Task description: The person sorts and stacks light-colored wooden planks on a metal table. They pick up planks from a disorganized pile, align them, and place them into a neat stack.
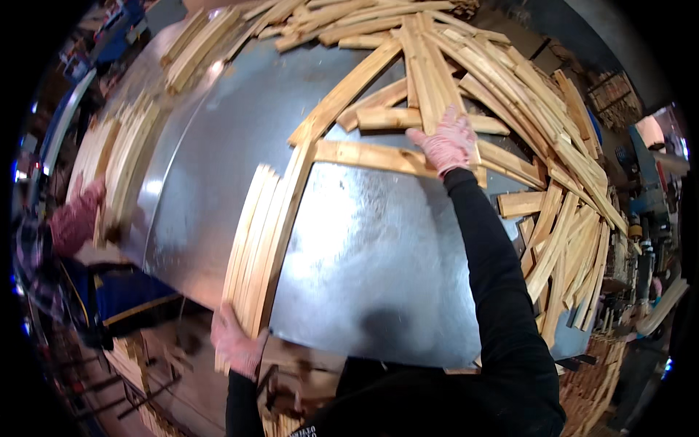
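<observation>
In pink gloves, both my hands are at pale wooden strips on a metal table point(349, 240). My left hand point(237, 342) is closed round the near end of a bundle of several strips point(255, 240), which lie side by side lengthwise and jut past the table's front edge. Further off, my right hand point(445, 146) lies stretched out, fingers apart, on the near ends of some long strips point(429, 65) that point away from me. Just left of that hand, a single strip point(364, 154) lies crosswise, reaching toward the far end of the bundle.
Loose strips point(539, 95) are heaped along the far and right sides of the table. On the left, a co-worker's gloved hand point(80, 211) touches a stack of strips point(131, 160). More wood point(127, 364) is piled low at the left, near metal bars.
</observation>
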`<action>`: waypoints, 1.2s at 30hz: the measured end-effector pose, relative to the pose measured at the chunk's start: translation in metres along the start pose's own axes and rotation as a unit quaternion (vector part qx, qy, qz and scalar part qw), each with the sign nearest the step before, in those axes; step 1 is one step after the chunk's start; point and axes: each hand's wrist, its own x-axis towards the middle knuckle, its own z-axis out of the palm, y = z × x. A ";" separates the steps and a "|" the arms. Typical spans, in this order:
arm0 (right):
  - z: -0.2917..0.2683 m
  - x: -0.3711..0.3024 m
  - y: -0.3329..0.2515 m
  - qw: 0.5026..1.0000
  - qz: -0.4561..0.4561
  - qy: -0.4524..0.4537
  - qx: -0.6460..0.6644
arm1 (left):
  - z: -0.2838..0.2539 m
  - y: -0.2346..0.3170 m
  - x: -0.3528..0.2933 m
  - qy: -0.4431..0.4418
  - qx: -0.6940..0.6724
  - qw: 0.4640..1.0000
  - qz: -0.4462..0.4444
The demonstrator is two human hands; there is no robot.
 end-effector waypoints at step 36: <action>-0.027 0.135 0.292 0.950 -0.222 0.169 -0.137 | 0.040 0.365 0.085 -0.231 -0.447 0.864 -0.035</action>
